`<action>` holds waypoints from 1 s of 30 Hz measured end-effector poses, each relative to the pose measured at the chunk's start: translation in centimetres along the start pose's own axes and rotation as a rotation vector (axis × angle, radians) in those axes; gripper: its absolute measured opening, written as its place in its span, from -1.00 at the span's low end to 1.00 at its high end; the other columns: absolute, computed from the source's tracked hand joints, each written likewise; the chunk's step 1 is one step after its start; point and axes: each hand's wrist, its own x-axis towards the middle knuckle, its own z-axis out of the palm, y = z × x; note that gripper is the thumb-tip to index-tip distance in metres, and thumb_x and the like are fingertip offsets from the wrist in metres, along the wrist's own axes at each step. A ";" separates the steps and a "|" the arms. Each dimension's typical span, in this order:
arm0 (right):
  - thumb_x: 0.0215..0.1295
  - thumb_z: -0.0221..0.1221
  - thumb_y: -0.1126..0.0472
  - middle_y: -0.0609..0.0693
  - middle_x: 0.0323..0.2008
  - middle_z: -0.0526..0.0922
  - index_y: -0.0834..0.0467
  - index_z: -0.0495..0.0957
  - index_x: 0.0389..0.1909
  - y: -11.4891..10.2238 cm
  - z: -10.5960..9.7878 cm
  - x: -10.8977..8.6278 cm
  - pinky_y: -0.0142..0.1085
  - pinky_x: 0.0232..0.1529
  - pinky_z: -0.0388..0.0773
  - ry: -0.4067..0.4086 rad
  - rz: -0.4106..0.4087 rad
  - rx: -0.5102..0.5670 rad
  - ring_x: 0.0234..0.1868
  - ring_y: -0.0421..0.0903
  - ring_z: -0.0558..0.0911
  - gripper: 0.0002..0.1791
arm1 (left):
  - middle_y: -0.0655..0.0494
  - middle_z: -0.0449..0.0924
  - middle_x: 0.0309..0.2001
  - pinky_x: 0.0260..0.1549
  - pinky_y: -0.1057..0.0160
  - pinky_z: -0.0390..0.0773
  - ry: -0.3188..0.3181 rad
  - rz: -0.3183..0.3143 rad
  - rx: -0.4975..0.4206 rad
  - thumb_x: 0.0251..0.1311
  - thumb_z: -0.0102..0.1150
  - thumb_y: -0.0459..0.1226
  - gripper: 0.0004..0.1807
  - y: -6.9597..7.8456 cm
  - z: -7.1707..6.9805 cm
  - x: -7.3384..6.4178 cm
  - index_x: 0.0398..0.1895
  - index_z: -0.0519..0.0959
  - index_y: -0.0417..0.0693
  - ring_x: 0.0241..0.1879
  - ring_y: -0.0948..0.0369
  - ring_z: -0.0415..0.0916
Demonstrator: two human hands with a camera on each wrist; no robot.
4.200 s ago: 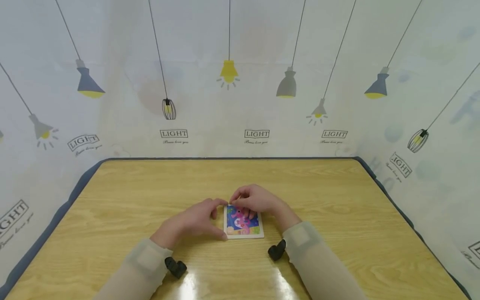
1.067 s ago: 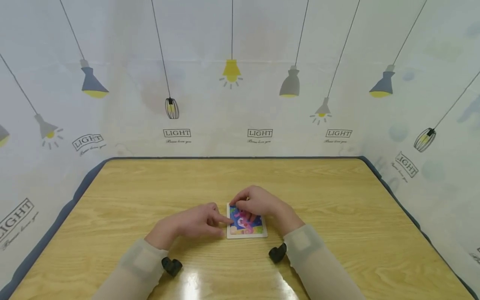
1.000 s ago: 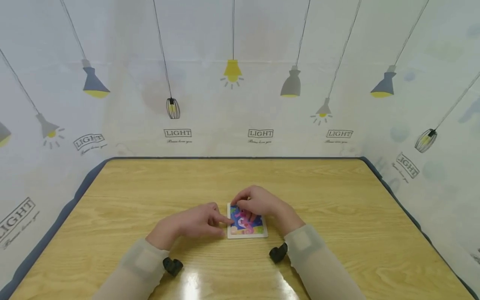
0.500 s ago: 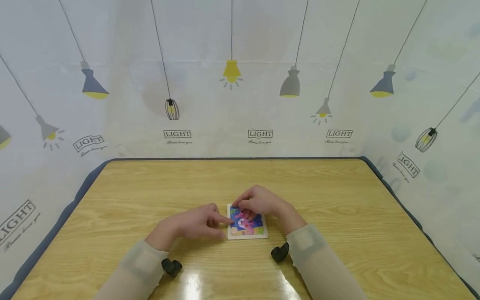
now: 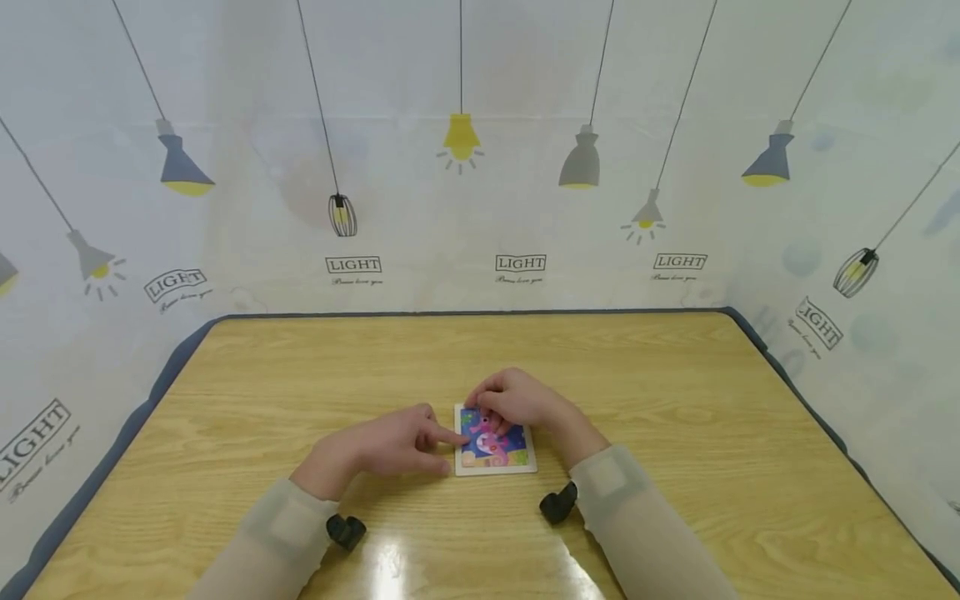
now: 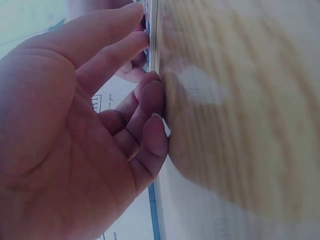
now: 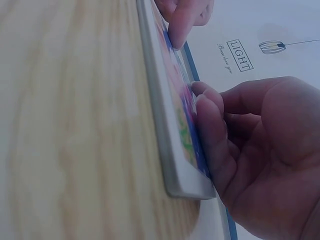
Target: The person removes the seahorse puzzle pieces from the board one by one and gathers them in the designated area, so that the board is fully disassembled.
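A small square picture board (image 5: 514,470) with a white rim and a pink seahorse on blue lies flat on the wooden table. At its left side is my left hand (image 5: 386,442); the straight index finger (image 5: 448,437) reaches over the rim and touches the picture. In the left wrist view, that hand's other fingers (image 6: 152,135) are bent down by the tabletop. My right hand (image 5: 521,400) rests over the far part of the board, fingers bent, fingertips right at the picture. Its thumb (image 7: 212,125) lies close along the picture in the right wrist view. The hand hides part of the seahorse.
The wooden table (image 5: 637,400) spreads around the board, with a dark blue edging (image 5: 420,314) along the back and sides. A pale wall covering (image 5: 420,83) printed with lamps encloses it. Black wrist cameras (image 5: 558,503) sit below both forearms.
Since about four seconds ago my left hand has gone from spanning the board's left edge to touching the picture with one index finger. My right hand has shifted slightly right along the far edge.
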 end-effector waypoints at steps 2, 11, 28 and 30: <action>0.70 0.06 0.19 -0.03 -0.45 0.59 0.12 0.83 0.03 0.0 0.0 0.0 -0.36 -0.40 0.63 0.001 0.005 0.003 -0.53 -0.17 0.60 -0.66 | 0.06 0.42 -0.15 -0.26 0.23 0.37 0.000 0.004 0.004 0.47 0.43 -0.09 -0.51 0.0 0.0 0.0 0.43 0.68 0.24 -0.20 0.13 0.36; 0.74 -0.02 0.20 -0.06 -0.47 0.53 0.18 0.79 0.03 -0.5 0.5 -0.1 -0.37 -0.42 0.58 0.028 -0.009 -0.042 -0.52 -0.19 0.56 -0.63 | 0.06 0.42 -0.16 -0.25 0.24 0.37 -0.004 0.003 0.008 0.49 0.41 -0.10 -0.52 0.2 -0.1 0.0 0.43 0.68 0.21 -0.20 0.14 0.37; 0.62 0.23 0.15 -0.03 -0.26 0.67 0.10 0.73 -0.03 -0.1 0.6 0.0 -0.32 -0.34 0.51 0.027 -0.014 -0.074 -0.41 -0.14 0.54 -0.85 | 0.06 0.43 -0.15 -0.24 0.24 0.37 -0.003 0.010 0.012 0.50 0.40 -0.10 -0.54 0.0 0.0 0.0 0.43 0.68 0.25 -0.18 0.15 0.37; 0.55 0.33 0.13 -0.01 -0.20 0.69 0.08 0.72 -0.01 0.0 0.4 0.0 -0.31 -0.32 0.53 0.005 -0.021 -0.051 -0.37 -0.13 0.56 -0.86 | 0.06 0.43 -0.15 -0.24 0.24 0.37 -0.002 0.012 0.008 0.50 0.39 -0.10 -0.54 0.0 0.0 0.0 0.43 0.68 0.24 -0.19 0.15 0.37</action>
